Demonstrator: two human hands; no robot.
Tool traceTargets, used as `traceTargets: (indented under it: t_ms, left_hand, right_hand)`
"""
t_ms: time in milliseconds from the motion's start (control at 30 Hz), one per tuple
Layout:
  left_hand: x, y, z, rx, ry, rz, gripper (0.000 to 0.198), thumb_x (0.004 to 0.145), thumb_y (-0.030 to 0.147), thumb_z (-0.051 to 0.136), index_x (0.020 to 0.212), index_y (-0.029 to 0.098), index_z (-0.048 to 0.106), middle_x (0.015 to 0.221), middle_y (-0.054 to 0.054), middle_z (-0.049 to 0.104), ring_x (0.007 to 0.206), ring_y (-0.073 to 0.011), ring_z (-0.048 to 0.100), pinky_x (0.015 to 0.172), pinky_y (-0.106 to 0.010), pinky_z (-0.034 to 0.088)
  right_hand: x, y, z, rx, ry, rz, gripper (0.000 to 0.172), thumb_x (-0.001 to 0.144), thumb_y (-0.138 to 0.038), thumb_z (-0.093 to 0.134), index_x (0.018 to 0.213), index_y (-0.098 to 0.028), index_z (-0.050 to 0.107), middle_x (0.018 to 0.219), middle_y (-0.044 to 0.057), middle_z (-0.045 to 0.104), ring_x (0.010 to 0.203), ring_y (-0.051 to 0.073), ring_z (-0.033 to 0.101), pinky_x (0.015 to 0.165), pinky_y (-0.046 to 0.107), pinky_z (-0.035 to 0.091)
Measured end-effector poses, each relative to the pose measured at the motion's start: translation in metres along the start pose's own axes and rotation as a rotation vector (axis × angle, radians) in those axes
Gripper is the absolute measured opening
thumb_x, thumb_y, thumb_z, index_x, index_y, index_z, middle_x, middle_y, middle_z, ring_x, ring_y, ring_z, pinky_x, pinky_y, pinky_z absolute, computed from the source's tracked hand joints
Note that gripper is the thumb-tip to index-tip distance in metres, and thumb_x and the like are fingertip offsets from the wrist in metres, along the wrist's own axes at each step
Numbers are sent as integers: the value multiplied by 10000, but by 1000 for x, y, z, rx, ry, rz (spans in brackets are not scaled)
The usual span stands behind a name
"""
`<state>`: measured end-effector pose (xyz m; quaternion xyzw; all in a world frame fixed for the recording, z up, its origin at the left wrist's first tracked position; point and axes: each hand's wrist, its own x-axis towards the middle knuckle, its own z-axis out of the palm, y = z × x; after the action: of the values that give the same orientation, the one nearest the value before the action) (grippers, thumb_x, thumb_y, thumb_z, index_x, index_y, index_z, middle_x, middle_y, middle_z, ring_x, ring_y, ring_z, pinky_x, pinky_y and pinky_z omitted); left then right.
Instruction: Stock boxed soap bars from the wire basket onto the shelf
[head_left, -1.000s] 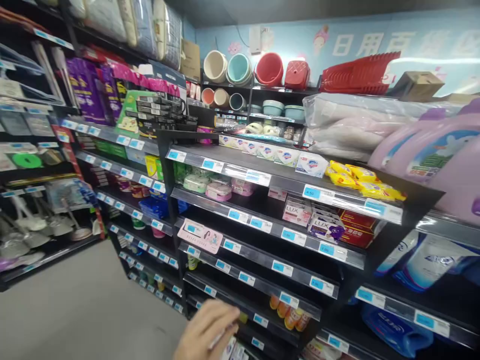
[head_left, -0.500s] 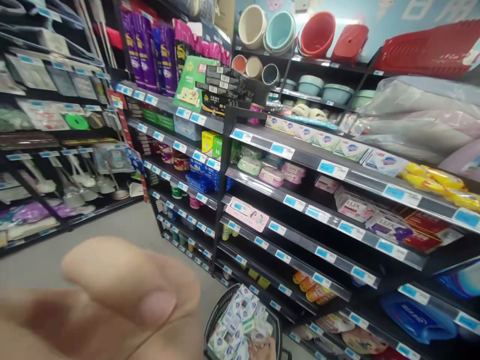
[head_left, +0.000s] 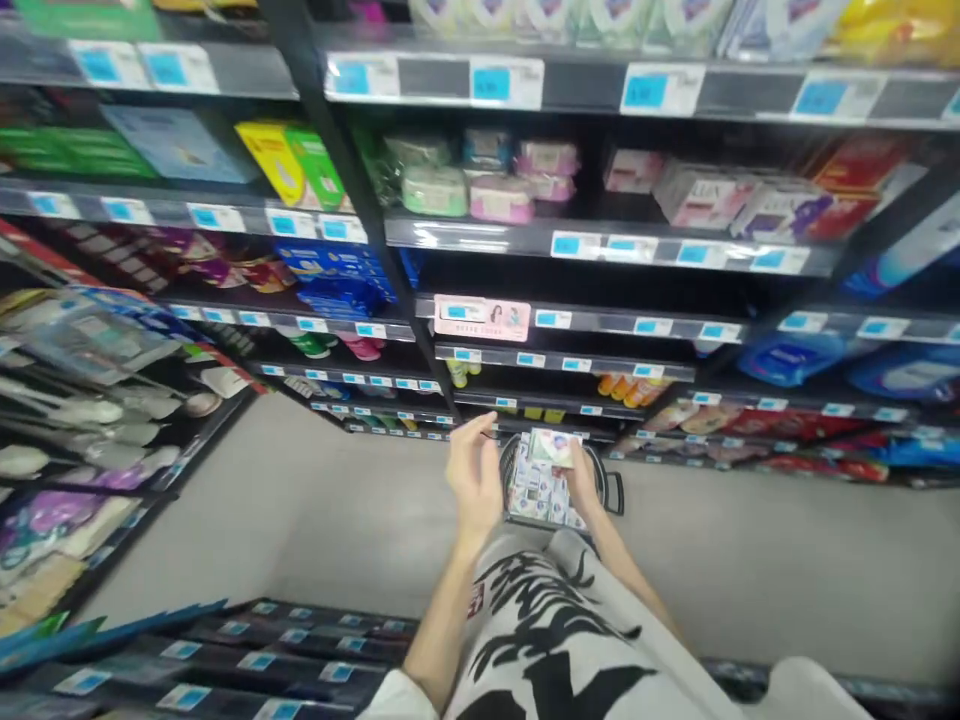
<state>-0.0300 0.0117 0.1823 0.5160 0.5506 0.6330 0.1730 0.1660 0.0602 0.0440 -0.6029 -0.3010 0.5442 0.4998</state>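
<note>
1. Box (head_left: 551,447), small, white and green, is what I look at first: it sits in the wearer's right grip (head_left: 579,478), over the basket (head_left: 601,476).
2. That right grip is closed on the box's right-hand side; blur keeps me from reading each finger.
3. The left grip (head_left: 474,480) is loosely parted, fingers up, left of the basket in my view. I see nothing held in it, and I cannot tell how high above the floor (head_left: 360,520) it is.
4. Half a second ago the left grip filled my lower left and the basket was cut off below; now my view tips down, and both grips and nearly the whole basket show.
5. Inside the basket lie many mostly white packs (head_left: 531,495), too crowded for me to count.
6. To my mind, this change puts the work at the basket, with one item in hand, rather than at the shelves.
7. Beyond stand LUX packs (head_left: 705,197) on a shelf and, lower, a pink placard (head_left: 481,318) on a shelf edge, both well apart from either grip.
</note>
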Motion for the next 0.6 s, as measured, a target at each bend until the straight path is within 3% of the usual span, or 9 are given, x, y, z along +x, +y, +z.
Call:
traceTargets:
  t_ms: [100, 200, 267, 367, 500, 600]
  left_hand:
    - [-36, -52, 30, -5, -322, -398, 589, 1046, 615, 446, 1442, 195, 567, 1434, -179, 644, 1261, -296, 660, 1046, -451, 574]
    - [-65, -85, 31, -167, -422, -663, 761, 1030, 729, 382, 1511, 150, 493, 1190, -160, 742, 1037, -278, 731, 835, -381, 610]
    - [-72, -92, 25, -222, -424, -681, 794, 1015, 759, 393, 1500, 139, 501, 990, -106, 753, 882, -253, 720, 787, -364, 584]
    - [-68, -90, 15, -160, -458, -605, 750, 1004, 737, 451, 1451, 146, 565, 848, -52, 724, 808, -235, 679, 805, -356, 542]
    - [-66, -87, 9, -84, -536, -566, 677, 1005, 664, 477, 1423, 147, 602, 804, -35, 729, 800, -240, 677, 828, -363, 519]
    - [-75, -92, 11, -109, -508, -596, 693, 1006, 660, 465, 1438, 132, 584, 801, -43, 741, 800, -253, 691, 822, -370, 524]
  right_hand:
    - [-14, -16, 11, -23, -32, -82, 691, 758, -915, 612, 773, -224, 611, 706, 70, 669, 651, 247, 636, 599, 368, 531]
    - [-33, -22, 24, -81, -65, -143, 632, 826, -866, 600, 803, -234, 586, 682, 28, 640, 541, 181, 556, 559, 336, 493]
    - [-43, -20, 29, -104, -77, -142, 608, 854, -845, 578, 849, -237, 586, 679, 14, 643, 502, 167, 534, 532, 327, 481]
    - [-51, -15, 29, -85, -79, -125, 610, 854, -838, 573, 908, -231, 588, 665, 1, 651, 467, 167, 528, 490, 321, 461]
    - [-54, -11, 23, -88, -58, -135, 597, 840, -825, 607, 885, -229, 600, 617, -22, 624, 453, 165, 514, 476, 312, 439]
    - [-56, -11, 23, -94, -18, -139, 598, 825, -831, 619, 827, -233, 616, 593, -21, 609, 467, 174, 514, 490, 322, 438]
